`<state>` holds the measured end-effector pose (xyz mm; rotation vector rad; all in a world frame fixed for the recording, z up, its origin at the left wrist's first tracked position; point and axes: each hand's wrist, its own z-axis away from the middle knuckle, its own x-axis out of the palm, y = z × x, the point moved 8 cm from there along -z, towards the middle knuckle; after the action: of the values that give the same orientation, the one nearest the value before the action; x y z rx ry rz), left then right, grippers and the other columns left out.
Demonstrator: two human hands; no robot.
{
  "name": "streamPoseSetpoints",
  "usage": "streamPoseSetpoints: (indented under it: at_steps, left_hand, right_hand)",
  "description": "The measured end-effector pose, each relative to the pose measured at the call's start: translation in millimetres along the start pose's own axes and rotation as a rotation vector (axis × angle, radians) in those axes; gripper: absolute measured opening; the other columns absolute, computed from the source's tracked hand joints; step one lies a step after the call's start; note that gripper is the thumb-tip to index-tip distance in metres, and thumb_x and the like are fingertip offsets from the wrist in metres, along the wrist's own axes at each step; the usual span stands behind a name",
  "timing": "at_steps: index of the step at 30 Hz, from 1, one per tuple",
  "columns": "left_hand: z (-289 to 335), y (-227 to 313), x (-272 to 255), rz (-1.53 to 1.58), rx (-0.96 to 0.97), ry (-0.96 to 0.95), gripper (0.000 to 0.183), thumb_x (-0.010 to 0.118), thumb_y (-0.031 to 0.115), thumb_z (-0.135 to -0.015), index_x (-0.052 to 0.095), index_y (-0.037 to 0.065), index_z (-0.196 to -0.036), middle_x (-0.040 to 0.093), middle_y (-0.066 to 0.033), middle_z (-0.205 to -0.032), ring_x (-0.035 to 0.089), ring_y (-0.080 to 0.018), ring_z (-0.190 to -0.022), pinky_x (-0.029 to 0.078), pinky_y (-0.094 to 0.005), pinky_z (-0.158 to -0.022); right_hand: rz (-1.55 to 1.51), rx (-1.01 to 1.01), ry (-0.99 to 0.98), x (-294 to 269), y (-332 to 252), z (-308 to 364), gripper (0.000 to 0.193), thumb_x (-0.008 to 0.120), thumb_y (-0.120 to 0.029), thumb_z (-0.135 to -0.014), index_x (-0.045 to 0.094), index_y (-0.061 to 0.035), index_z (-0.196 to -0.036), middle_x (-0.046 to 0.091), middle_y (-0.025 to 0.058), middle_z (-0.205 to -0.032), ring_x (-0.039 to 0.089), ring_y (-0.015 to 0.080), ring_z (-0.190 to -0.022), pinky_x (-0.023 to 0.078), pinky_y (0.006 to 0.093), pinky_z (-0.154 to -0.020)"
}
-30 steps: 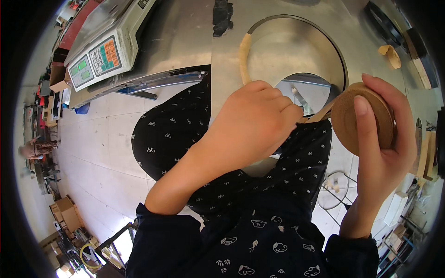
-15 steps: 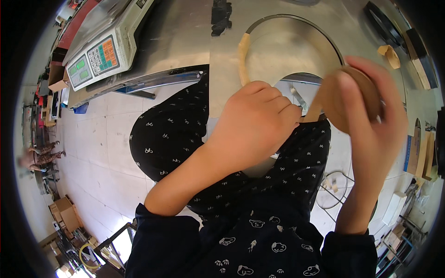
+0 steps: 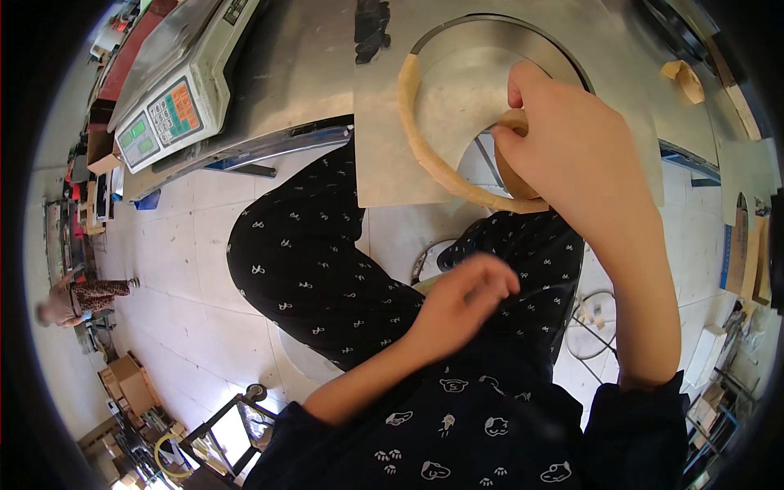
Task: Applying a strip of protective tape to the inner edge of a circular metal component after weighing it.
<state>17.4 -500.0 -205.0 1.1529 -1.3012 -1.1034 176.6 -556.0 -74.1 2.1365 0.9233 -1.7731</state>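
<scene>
A thin dark ring (image 3: pixel 490 16) stands at the table's front edge, its near part over my lap. Tan tape (image 3: pixel 431 162) wraps its left and near sides; the far and right arc is bare. My right hand (image 3: pixel 563 131) is closed on a roll of tan tape (image 3: pixel 510 167) inside the ring, and hides much of the roll and the ring's right side. Below the ring, above my lap, my left hand (image 3: pixel 464 304) is apart from everything, loosely curled and slightly blurred, with a gap between thumb and fingers.
A white weighing scale (image 3: pixel 174 114) stands on the metal table (image 3: pixel 302 82) at the left. A curled tan piece (image 3: pixel 683 82) lies at the right, near dark round parts (image 3: pixel 670 28). Another person (image 3: pixel 82 300) is far off at the left. Cardboard boxes (image 3: pixel 129 388) stand on the floor.
My left hand has let go of the ring's near side and drawn back toward my body. My right hand has carried the tape roll left, into the ring; the near wrapped arc now shows.
</scene>
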Motion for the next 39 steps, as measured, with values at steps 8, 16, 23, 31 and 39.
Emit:
streamPoseSetpoints:
  at_steps: [8, 16, 23, 31, 39]
  left_hand:
    - [-101.5, -43.6, 36.0, 1.323, -0.212, -0.022, 0.05, 0.039, 0.049, -0.107, 0.049, 0.017, -0.144, 0.055, -0.0032, -0.143, 0.048, -0.0204, -0.134, 0.039, -0.0421, -0.11]
    - [-116.0, -54.3, 20.9, 0.959, -0.143, -0.111, 0.055, 0.048, 0.041, -0.105, 0.039, 0.013, -0.152, 0.048, -0.0058, -0.15, 0.047, -0.0236, -0.137, 0.042, -0.0446, -0.112]
    - [-98.9, -108.0, 26.4, 1.457, -0.173, -0.065, 0.043, 0.054, 0.025, -0.102, 0.05, 0.005, -0.14, 0.057, -0.0123, -0.139, 0.056, -0.0258, -0.125, 0.047, -0.0435, -0.104]
    - [-38.6, -126.2, 56.4, 1.348, -0.22, -0.157, 0.047, 0.064, 0.027, -0.097, 0.051, 0.009, -0.138, 0.057, -0.0097, -0.13, 0.054, -0.0267, -0.119, 0.042, -0.0466, -0.109]
    - [-2.8, -145.5, 66.7, 1.243, -0.443, -0.149, 0.062, 0.072, 0.025, -0.092, 0.044, 0.007, -0.144, 0.058, -0.0085, -0.132, 0.054, -0.0258, -0.129, 0.044, -0.0438, -0.11]
  right_hand:
    - [0.008, 0.039, -0.17, 16.1, 9.1, -8.7, 0.023, 0.069, -0.023, -0.081, 0.06, -0.0024, -0.087, 0.067, 0.0143, -0.082, 0.066, 0.0345, -0.084, 0.051, 0.0448, -0.072]
    - [0.116, 0.052, -0.208, 14.9, 3.6, -15.8, 0.026, 0.069, -0.024, -0.081, 0.06, -0.0003, -0.086, 0.067, 0.0156, -0.079, 0.067, 0.0345, -0.08, 0.052, 0.0444, -0.071]
    - [-0.284, -0.11, 0.232, -35.6, 15.2, 34.7, 0.018, 0.066, -0.013, -0.089, 0.062, 0.0014, -0.099, 0.065, 0.0137, -0.099, 0.063, 0.0269, -0.094, 0.05, 0.0347, -0.083]
    - [-0.539, 0.11, 0.171, 29.3, 46.5, 158.1, 0.054, 0.086, -0.011, -0.068, 0.055, -0.0025, -0.111, 0.06, 0.0172, -0.109, 0.059, 0.0361, -0.102, 0.049, 0.0408, -0.087]
    - [-0.591, 0.235, 0.188, 68.1, 40.7, 184.1, 0.049, 0.081, -0.009, -0.079, 0.057, -0.002, -0.121, 0.064, 0.0165, -0.118, 0.067, 0.0339, -0.095, 0.056, 0.0365, -0.078]
